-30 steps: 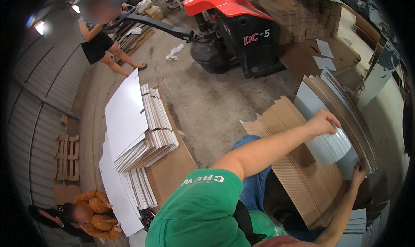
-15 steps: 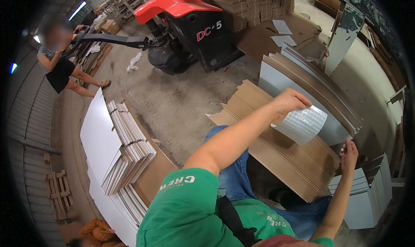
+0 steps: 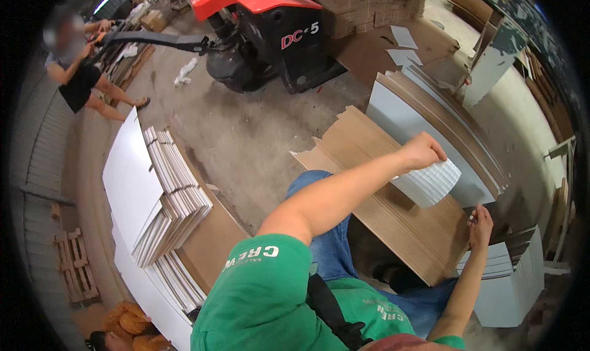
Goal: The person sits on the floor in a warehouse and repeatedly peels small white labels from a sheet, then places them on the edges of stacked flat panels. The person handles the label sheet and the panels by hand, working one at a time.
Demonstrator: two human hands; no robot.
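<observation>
Over the stack of brown corrugated cardboard (image 3: 405, 219), my left hand (image 3: 424, 151) is closed on the edge of a shiny whitish sheet with a grid pattern (image 3: 432, 184), which curves downward. My right hand (image 3: 480, 227) is low by the stack's right end, its fingers drawn together. Something small and dark shows at those fingertips, too small to name. Behind the gridded sheet lean large pale grey-faced boards (image 3: 396, 118) with brown cardboard edges.
White-faced folded cardboard (image 3: 132, 182) is piled at my left. Beyond it a person (image 3: 77, 62) holds the handle of a red and black pallet truck (image 3: 276, 37). Another person in orange (image 3: 126, 320) is at the lower left. More pale boards (image 3: 501, 289) stand at right.
My left hand and the gridded sheet have shifted slightly down. My right hand has moved a little left and down. The person at the truck has bent or shifted slightly.
</observation>
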